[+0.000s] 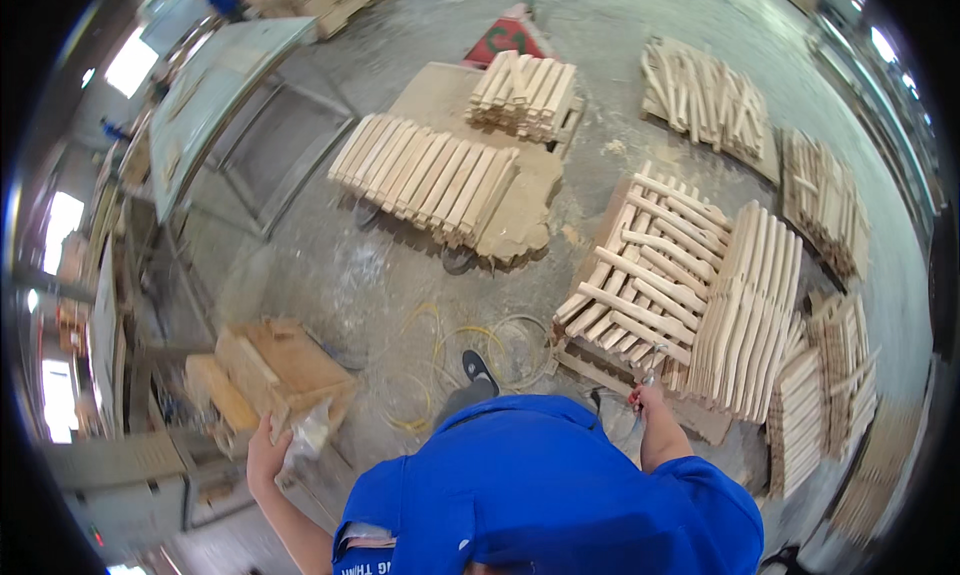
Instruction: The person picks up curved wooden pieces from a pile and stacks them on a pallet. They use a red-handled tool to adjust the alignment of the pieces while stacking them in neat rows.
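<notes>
Out to the left, my left hand is in the air with its fingers apart and nothing in them. It is nearest to a wooden box and a crumpled clear plastic bag. My right hand is closed round a small silver tool with a red part, too small to name surely. That hand is at the near edge of a pallet stack, where pale, curved wooden pieces lie crosswise in layers. Beside them, similar pieces lie packed side by side.
Yellow hose coils on the floor by my shoe. Ahead is a low cart with rows of wooden pieces. A metal-framed table stands at the far left. More wood stacks line the right side.
</notes>
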The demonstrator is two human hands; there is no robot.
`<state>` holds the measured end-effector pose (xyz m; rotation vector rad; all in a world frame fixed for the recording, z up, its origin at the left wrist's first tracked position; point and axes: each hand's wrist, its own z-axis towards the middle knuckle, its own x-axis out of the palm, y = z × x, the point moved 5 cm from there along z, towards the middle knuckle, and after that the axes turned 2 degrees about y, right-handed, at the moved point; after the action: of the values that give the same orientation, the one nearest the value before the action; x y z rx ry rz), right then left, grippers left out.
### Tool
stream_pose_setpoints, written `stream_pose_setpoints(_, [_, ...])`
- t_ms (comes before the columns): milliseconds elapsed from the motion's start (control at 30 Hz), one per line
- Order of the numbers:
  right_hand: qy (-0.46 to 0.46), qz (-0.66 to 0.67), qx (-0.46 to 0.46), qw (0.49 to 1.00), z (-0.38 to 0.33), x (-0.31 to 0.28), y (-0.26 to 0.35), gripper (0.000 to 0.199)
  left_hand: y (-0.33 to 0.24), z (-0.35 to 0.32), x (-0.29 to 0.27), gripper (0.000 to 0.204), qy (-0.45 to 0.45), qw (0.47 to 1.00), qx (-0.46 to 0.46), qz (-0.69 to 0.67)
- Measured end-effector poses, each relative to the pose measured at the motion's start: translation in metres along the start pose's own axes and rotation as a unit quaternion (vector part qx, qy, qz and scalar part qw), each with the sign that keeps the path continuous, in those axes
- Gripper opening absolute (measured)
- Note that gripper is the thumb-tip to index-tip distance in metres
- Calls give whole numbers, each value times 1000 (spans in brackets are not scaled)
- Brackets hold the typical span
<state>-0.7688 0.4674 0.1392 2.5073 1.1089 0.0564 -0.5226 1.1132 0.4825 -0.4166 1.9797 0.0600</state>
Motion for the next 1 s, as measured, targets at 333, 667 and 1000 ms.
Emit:
stream_pose_setpoints(333, [110,97,-69,987,-19,188,99,8,-303,192,-5,59,89,890,427,130])
stream_pose_setpoints(667, [-4,235,-11,972,64,147,161,5,-568,271,86,57,195,791,570,104])
stream_pose_setpoints(1000, [-9,307,-42,951,83,86,345,10,-613,371,199,57,400,830,315,228])
